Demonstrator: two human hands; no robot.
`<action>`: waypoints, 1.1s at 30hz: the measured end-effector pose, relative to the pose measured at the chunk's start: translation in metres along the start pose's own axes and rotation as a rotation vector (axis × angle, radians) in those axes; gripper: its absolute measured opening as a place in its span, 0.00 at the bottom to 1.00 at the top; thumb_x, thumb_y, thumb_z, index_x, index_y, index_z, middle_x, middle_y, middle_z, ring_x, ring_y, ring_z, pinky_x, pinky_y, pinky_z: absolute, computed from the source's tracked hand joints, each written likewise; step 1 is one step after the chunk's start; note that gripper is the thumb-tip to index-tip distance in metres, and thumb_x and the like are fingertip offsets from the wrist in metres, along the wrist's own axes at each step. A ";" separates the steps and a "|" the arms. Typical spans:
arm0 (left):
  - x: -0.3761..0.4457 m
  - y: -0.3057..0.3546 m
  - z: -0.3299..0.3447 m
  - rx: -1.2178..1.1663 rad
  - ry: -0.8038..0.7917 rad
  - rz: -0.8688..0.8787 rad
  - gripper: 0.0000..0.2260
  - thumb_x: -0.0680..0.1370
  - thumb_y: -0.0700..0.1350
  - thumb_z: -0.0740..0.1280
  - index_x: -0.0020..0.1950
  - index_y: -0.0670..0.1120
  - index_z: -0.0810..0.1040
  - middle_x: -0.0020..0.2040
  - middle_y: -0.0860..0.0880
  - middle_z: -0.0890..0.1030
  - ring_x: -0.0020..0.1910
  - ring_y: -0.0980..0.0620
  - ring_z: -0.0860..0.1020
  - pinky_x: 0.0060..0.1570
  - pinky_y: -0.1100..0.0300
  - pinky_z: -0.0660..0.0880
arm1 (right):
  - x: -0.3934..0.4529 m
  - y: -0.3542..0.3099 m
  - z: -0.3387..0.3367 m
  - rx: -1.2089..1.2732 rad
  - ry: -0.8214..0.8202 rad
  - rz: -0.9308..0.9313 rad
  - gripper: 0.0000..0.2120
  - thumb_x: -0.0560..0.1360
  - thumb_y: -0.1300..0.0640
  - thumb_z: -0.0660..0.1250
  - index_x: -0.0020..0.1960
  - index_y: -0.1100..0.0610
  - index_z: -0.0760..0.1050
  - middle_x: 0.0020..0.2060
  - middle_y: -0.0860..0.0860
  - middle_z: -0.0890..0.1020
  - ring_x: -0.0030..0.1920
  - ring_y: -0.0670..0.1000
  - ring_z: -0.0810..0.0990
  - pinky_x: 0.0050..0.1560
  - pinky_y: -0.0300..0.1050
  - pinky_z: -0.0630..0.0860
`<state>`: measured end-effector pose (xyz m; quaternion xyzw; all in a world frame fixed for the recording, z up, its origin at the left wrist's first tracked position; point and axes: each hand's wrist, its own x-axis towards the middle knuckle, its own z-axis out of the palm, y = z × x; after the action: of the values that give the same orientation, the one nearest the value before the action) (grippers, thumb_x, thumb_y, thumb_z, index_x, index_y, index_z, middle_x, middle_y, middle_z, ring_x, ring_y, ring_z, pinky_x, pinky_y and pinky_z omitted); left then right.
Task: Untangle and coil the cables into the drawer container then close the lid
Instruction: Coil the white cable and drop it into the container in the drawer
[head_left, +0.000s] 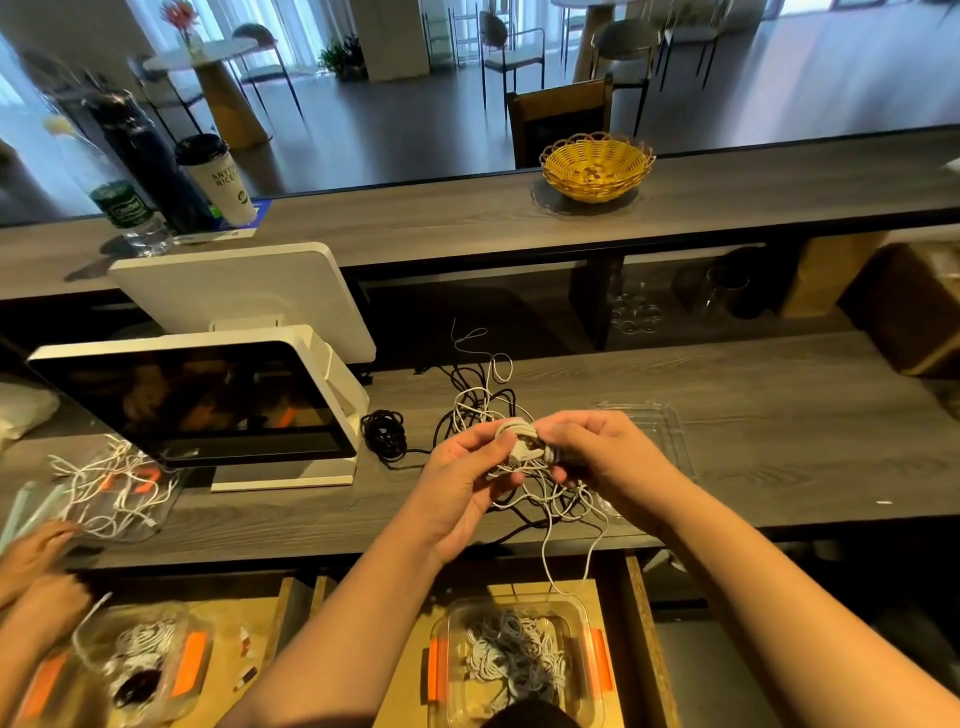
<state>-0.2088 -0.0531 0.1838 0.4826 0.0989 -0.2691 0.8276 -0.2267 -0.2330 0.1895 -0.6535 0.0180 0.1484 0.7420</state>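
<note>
Above the counter, my left hand (467, 467) and my right hand (597, 457) both grip a small coil of white cable (519, 439). Its loose end trails down over the counter edge toward the clear container (514, 660) in the open drawer. That container has orange clips and holds coiled white and grey cables. A tangle of white and black cables (483, 400) lies on the counter behind my hands. A coiled black cable (385, 434) sits to the left of it. The clear lid (654, 431) lies on the counter, partly hidden behind my right hand.
A white point-of-sale screen (208, 405) stands at the left. Another person's hands (36, 571) work at the far left near a second container (145, 660) and a white cable pile (114, 488). On the upper shelf are a yellow basket (597, 166), a cup (218, 179) and a bottle (130, 213).
</note>
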 end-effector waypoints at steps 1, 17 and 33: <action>0.000 0.000 0.000 0.051 0.026 -0.004 0.12 0.69 0.43 0.73 0.50 0.41 0.83 0.45 0.44 0.85 0.41 0.51 0.81 0.37 0.64 0.80 | -0.001 0.000 0.000 0.001 -0.015 0.007 0.11 0.80 0.57 0.65 0.54 0.61 0.83 0.35 0.51 0.81 0.33 0.45 0.75 0.34 0.36 0.71; 0.003 -0.008 -0.008 1.090 -0.027 0.090 0.12 0.82 0.52 0.64 0.46 0.46 0.81 0.37 0.52 0.81 0.34 0.58 0.78 0.40 0.62 0.77 | -0.003 0.024 0.002 -0.471 0.088 -0.048 0.07 0.80 0.53 0.65 0.53 0.50 0.82 0.38 0.51 0.83 0.34 0.45 0.77 0.37 0.42 0.75; -0.013 -0.022 0.005 0.676 -0.055 0.392 0.14 0.78 0.54 0.63 0.36 0.49 0.78 0.35 0.51 0.80 0.40 0.53 0.78 0.51 0.59 0.75 | -0.023 0.001 -0.018 -0.055 -0.047 -0.056 0.06 0.76 0.63 0.68 0.51 0.60 0.82 0.39 0.55 0.82 0.33 0.49 0.78 0.34 0.40 0.76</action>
<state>-0.2325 -0.0617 0.1756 0.7303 -0.1117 -0.1361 0.6601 -0.2460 -0.2548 0.1914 -0.6701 -0.0218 0.1436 0.7279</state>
